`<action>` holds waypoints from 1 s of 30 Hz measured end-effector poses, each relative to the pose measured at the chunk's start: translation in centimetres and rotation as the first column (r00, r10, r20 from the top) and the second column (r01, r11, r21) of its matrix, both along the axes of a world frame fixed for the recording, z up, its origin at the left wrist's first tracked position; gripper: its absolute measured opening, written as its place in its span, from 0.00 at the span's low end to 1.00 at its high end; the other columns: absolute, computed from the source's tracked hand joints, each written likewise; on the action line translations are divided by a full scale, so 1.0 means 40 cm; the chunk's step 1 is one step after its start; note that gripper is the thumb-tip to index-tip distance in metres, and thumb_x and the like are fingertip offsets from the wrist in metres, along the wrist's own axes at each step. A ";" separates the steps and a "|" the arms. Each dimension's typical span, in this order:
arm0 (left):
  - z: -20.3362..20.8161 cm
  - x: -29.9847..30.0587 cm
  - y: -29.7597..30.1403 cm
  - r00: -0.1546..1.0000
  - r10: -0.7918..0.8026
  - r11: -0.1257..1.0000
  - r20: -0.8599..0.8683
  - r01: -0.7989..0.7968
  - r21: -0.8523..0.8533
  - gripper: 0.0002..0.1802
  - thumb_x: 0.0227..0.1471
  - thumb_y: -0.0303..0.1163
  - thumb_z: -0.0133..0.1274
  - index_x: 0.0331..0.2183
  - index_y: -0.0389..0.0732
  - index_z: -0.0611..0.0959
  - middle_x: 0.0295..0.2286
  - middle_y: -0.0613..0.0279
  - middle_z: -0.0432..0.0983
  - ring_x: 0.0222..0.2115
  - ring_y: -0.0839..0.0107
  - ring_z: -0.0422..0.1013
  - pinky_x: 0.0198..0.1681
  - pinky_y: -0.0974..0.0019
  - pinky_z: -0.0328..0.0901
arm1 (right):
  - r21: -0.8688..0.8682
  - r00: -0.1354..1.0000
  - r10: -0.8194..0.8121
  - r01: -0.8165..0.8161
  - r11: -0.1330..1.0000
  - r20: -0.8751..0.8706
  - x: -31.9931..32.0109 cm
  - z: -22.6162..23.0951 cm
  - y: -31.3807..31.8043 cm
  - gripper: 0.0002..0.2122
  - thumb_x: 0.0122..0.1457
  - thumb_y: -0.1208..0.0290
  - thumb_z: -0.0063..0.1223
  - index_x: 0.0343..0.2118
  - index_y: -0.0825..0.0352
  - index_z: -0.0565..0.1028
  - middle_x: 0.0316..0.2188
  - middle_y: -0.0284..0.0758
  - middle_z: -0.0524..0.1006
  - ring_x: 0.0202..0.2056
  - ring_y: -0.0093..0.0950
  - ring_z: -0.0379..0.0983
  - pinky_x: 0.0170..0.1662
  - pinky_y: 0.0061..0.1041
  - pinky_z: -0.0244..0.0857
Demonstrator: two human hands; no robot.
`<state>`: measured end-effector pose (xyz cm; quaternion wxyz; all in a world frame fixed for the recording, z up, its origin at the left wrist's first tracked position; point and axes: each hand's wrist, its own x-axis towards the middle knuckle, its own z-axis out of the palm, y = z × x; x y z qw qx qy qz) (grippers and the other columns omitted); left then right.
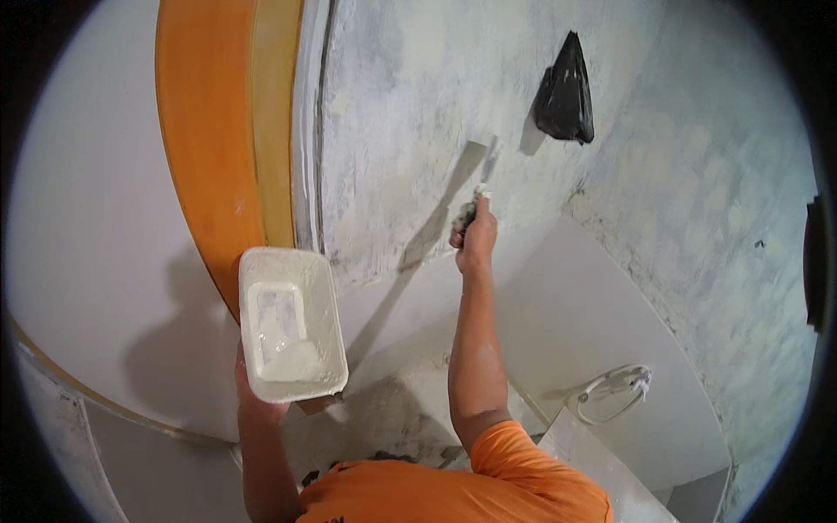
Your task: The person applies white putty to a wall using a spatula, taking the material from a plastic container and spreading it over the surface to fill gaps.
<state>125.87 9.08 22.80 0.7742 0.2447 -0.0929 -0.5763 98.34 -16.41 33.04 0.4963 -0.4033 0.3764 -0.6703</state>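
My left hand (259, 404) is closed around the lower side of a whitish rectangular plastic tub (338, 353), whose mouth faces me. Creamy white filler (292, 362) lies in its lower end, and smears coat the inner walls. My right arm reaches forward to the patchy wall (418, 96). In my right hand (476, 237) is a putty knife (490, 164), gripped by its handle. Its thin blade points up at the wall; whether it touches the surface I cannot tell. The knife casts a long shadow down to the left.
A black plastic bag (567, 98) covers something on the wall, right of the knife. To the left stands an orange door frame (205, 122) beside a white door panel (96, 218). Pale tiles line the lower wall, where a coiled white cable (593, 410) hangs at the right.
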 end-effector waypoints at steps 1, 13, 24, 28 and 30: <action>0.013 0.005 0.001 0.999 -0.012 1.000 0.037 0.012 -0.004 0.28 0.64 0.47 0.42 0.59 0.43 0.69 0.52 0.58 0.72 0.51 0.58 0.71 0.52 0.51 0.70 | -0.014 0.996 -0.056 0.055 0.998 -0.067 -0.013 0.016 -0.013 0.21 0.68 0.52 0.40 0.20 0.59 0.62 0.12 0.27 0.61 0.14 0.20 0.56 0.18 0.21 0.52; 0.002 -0.022 -0.070 0.976 -0.189 0.971 0.108 0.203 -0.129 0.30 0.66 0.53 0.39 0.60 0.44 0.69 0.52 0.59 0.73 0.50 0.60 0.72 0.51 0.53 0.69 | 0.165 0.752 -0.092 0.259 0.952 -0.653 0.013 -0.521 0.076 0.27 0.66 0.52 0.42 0.25 0.79 0.69 0.20 0.51 0.69 0.26 0.37 0.65 0.37 0.41 0.62; 0.022 -0.063 -0.074 0.886 -0.100 0.994 0.452 0.112 -0.001 0.24 0.63 0.46 0.46 0.55 0.45 0.72 0.47 0.62 0.74 0.45 0.65 0.74 0.45 0.57 0.73 | -0.072 0.807 -0.287 0.293 0.953 -0.516 -0.084 -0.071 -0.096 0.28 0.66 0.50 0.39 0.23 0.76 0.69 0.20 0.47 0.71 0.24 0.39 0.69 0.31 0.38 0.60; 0.038 -0.071 -0.072 0.881 -0.046 0.999 0.471 0.027 0.047 0.24 0.63 0.43 0.48 0.56 0.44 0.71 0.47 0.61 0.73 0.44 0.65 0.74 0.43 0.58 0.74 | 0.039 0.681 -0.118 0.210 0.977 -0.722 -0.022 -0.168 0.001 0.31 0.66 0.49 0.37 0.30 0.81 0.75 0.33 0.62 0.76 0.41 0.56 0.74 0.46 0.44 0.64; 0.044 -0.085 -0.070 0.941 -0.074 0.997 0.332 0.067 0.032 0.24 0.63 0.43 0.48 0.57 0.43 0.71 0.48 0.61 0.73 0.44 0.65 0.74 0.43 0.58 0.74 | 0.049 0.548 -0.036 0.139 0.989 -0.836 -0.066 -0.269 0.062 0.32 0.65 0.47 0.38 0.27 0.81 0.75 0.29 0.62 0.76 0.38 0.54 0.76 0.43 0.44 0.65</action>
